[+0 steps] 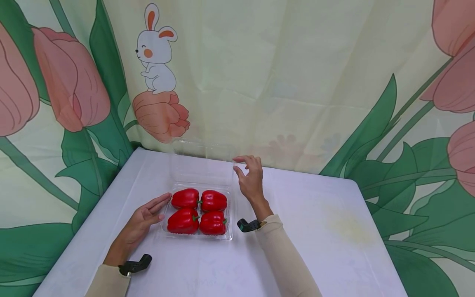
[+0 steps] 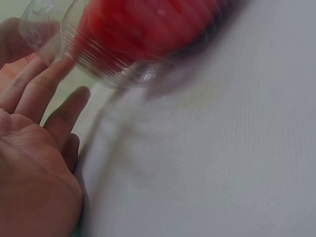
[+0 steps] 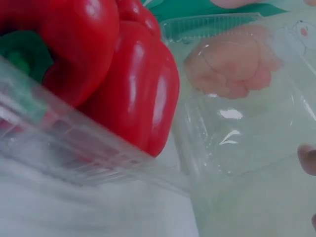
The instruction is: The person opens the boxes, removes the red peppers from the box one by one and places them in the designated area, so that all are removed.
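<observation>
Nearest: beige sleeves [image 1: 107, 281], a black camera [image 1: 135, 265] strapped at each wrist. Left hand [image 1: 140, 222]: fingers extended, not wrapped round anything, fingertips against the left wall of a clear plastic box [image 1: 193, 236]. Box sits on the white table [image 1: 315, 210], toward its left side. Inside, four red peppers in two rows of two: front left [image 1: 182, 222], front right [image 1: 212, 223], back left [image 1: 184, 199], back right [image 1: 213, 201]. Right hand [image 1: 253, 181] is beyond the box's right side, thumb and forefinger pinching the right edge of the clear lid [image 1: 202, 167]. Lid stands raised along the box's back rim, peppers uncovered. Farthest: pale cloth backdrop [image 1: 297, 82] behind the table, printed with pink tulips [image 1: 74, 78] and a white rabbit [image 1: 157, 49].
</observation>
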Tool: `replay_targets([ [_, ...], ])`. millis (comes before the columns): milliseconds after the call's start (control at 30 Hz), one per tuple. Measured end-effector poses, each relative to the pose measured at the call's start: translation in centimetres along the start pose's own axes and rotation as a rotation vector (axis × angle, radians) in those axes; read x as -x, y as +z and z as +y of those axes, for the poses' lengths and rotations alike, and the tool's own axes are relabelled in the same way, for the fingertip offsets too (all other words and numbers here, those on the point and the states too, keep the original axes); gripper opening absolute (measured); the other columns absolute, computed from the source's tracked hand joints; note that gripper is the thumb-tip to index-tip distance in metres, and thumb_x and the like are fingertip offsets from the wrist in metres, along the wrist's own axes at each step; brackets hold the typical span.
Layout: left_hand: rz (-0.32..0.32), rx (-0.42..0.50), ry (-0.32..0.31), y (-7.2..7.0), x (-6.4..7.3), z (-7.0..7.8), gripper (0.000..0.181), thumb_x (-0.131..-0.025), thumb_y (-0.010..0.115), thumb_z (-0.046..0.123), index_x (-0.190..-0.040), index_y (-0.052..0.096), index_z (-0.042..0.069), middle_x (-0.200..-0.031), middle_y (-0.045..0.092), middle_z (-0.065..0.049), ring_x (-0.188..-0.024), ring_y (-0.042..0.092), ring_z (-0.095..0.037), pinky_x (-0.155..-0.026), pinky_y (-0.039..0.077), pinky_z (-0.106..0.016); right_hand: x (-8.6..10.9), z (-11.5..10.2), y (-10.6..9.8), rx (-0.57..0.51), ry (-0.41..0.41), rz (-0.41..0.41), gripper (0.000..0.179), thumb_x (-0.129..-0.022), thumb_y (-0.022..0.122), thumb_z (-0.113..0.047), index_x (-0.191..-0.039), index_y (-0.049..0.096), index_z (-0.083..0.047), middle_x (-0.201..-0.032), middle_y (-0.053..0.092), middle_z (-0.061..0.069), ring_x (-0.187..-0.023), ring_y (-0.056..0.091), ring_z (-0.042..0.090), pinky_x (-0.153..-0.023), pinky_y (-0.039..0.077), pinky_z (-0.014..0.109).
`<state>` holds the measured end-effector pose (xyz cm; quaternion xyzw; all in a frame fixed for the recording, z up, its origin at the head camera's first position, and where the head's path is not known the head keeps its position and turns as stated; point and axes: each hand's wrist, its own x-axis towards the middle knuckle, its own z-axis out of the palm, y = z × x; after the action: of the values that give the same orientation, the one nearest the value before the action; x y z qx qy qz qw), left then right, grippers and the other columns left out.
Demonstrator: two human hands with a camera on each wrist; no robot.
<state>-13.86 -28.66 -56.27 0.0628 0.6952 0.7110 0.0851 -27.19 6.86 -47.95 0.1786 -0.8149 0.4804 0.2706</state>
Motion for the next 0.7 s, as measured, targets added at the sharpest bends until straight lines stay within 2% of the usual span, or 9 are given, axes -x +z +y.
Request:
replay_targets([
  [300, -0.014, 0.007, 0.014, 0.0, 0.1, 0.0, 0.072, -0.103, 0.064, 0.003, -0.167, 0.031, 0.008, -0.175, 0.033, -0.010, -0.139, 0.049, 0.016, -0.108, 0.047, -0.014, 0.6, 1.6, 0.4, 0.035, 0.073, -0.086, 0.032, -0.090, 0.082, -0.001, -0.118, 0.077, -0.014, -0.113, 0.077, 0.007, -0.101, 0.058, 0.032, -0.082, 0.047, 0.037],
  [367, -0.016, 0.004, 0.013, 0.0, 0.1, 0.0, 0.073, -0.103, 0.064, 0.003, -0.167, 0.031, 0.008, -0.175, 0.032, -0.009, -0.140, 0.049, 0.016, -0.109, 0.047, -0.013, 0.7, 1.9, 0.5, 0.036, 0.090, -0.101, 0.032, -0.091, 0.082, -0.002, -0.120, 0.077, -0.015, -0.114, 0.078, 0.008, -0.102, 0.059, 0.035, -0.083, 0.047, 0.038],
  [500, -0.025, 0.007, 0.020, -0.1, 0.0, -0.1, 0.073, -0.103, 0.064, 0.002, -0.167, 0.030, 0.008, -0.174, 0.035, -0.004, -0.140, 0.049, 0.016, -0.109, 0.047, -0.013, 1.0, 2.4, 0.6, 0.033, 0.129, -0.128, 0.034, -0.092, 0.081, -0.002, -0.122, 0.078, -0.015, -0.119, 0.078, 0.007, -0.106, 0.059, 0.039, -0.087, 0.051, 0.049],
  [600, -0.032, 0.014, 0.024, -0.2, -0.1, -0.2, 0.071, -0.104, 0.062, 0.001, -0.167, 0.031, 0.008, -0.174, 0.037, -0.003, -0.140, 0.049, 0.015, -0.109, 0.047, -0.014, 1.1, 2.7, 0.7, 0.047, 0.159, -0.148, 0.036, -0.092, 0.081, -0.003, -0.125, 0.077, -0.017, -0.123, 0.077, 0.005, -0.109, 0.059, 0.034, -0.090, 0.054, 0.051],
  [700, -0.034, 0.015, 0.020, -0.2, -0.1, -0.2, 0.071, -0.104, 0.062, 0.002, -0.167, 0.031, 0.009, -0.173, 0.037, -0.002, -0.141, 0.049, 0.015, -0.109, 0.048, -0.014, 1.1, 3.1, 0.8, 0.085, 0.188, -0.168, 0.038, -0.092, 0.082, -0.006, -0.127, 0.077, -0.018, -0.127, 0.076, 0.003, -0.111, 0.058, 0.029, -0.091, 0.055, 0.046],
])
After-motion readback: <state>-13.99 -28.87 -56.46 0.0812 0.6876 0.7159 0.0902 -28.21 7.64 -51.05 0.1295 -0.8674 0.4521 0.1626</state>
